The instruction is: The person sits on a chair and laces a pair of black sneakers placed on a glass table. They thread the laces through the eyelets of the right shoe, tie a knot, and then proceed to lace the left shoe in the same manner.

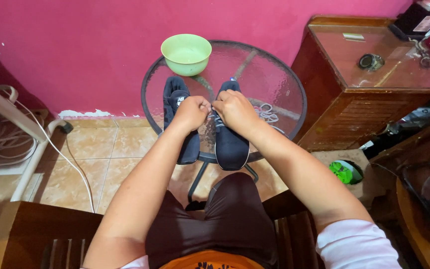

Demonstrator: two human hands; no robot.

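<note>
Dark navy, white-soled shoe (231, 144) on a round glass table (279, 89) is laced, its white lace (210, 115) pinched by left hand (191, 112) and right hand (235, 110), beside its white-labelled mate (179, 107) and a green bowl (186, 54).

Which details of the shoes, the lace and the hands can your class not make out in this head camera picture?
- White lace: the knot is hidden by both hands.
- Left hand and right hand: fingertips curled out of sight.
- Right shoe: its lacing is covered by the right hand.
- Left shoe: its tongue mark is too small.
</note>
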